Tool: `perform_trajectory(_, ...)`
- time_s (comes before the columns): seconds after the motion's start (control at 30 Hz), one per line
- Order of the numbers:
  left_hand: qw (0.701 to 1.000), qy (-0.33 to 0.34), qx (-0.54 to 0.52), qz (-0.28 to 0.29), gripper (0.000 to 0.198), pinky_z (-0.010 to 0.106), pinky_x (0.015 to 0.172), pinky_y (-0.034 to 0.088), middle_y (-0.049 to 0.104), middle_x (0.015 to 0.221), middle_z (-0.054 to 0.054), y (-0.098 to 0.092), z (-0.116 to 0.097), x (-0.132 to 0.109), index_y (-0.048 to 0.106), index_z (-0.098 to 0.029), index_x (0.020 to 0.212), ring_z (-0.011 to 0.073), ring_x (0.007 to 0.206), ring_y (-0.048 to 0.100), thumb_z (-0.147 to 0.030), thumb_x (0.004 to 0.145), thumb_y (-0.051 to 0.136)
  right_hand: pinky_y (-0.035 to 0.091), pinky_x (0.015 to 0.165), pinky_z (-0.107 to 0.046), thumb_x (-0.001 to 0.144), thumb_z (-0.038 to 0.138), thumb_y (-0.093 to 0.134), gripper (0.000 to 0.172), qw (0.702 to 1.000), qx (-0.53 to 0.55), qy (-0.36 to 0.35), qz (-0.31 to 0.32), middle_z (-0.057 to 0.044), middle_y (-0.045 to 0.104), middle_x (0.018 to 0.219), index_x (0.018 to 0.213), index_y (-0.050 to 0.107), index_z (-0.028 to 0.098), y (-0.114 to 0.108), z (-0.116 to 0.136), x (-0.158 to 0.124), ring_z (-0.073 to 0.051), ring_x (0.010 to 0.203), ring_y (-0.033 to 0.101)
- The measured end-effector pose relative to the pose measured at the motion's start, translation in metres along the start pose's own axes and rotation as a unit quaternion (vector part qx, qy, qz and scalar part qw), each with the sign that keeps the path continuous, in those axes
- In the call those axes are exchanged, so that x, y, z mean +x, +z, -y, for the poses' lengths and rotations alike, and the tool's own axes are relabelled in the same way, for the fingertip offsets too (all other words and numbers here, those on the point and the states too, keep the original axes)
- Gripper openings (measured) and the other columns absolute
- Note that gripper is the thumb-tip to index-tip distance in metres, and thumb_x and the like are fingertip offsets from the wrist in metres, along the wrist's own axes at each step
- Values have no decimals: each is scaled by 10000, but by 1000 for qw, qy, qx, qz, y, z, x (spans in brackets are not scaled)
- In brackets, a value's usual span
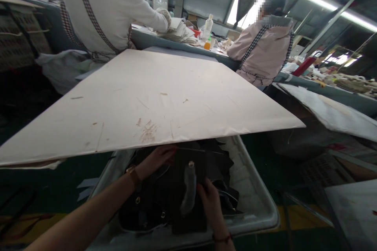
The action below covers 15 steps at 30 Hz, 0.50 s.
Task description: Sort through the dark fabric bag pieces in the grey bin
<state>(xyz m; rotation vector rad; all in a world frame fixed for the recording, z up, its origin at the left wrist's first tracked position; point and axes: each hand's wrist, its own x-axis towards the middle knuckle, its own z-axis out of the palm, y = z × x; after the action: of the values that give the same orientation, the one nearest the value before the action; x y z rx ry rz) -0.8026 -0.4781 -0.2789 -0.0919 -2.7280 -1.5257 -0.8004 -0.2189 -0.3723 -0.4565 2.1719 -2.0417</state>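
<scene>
A flat dark panel (193,223) lies over the bin, with a pale, curved, strap-like piece (189,194) on its face and a small metal stud at the top of that piece. My left hand (164,156), with a brown band at the wrist, is at the panel's upper left edge; its fingertips are in shadow. My right hand (210,200), wearing a red cord bracelet, grips the right edge with thumb and fingers. Beneath is a heap of dark pieces (147,208), some with metal fittings, in a pale plastic bin (259,200).
A large pale board (176,94) overhangs the bin's far part. Two people in aprons (100,15) work at a bench beyond, which carries stacked pieces (179,31) and bottles (208,25). White-covered sheets (335,110) and a crate (318,172) stand at right.
</scene>
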Motion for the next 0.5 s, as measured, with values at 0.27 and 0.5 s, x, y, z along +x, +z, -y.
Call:
perform_trajectory(0.27, 928, -214, 218, -213, 679, 531, 1109, 244, 431, 1358, 269, 11, 151, -45, 413, -7, 1275, 405, 1313, 353, -398, 734, 532, 487, 953, -334, 746, 459, 682, 689, 967, 162, 42, -194, -35, 563, 1299, 1353, 411, 278, -84, -17, 21, -214, 1181, 536)
perform_trajectory(0.5, 892, -320, 245, -205, 555, 433, 1101, 317, 464, 1350, 254, 42, 204, -65, 548, -34, 1150, 376, 1346, 352, -383, 718, 562, 511, 875, -417, 591, 356, 709, 384, 986, -78, 142, 32, -121, 700, 961, 893, 670, 122, -10, -94, 63, -302, 945, 643)
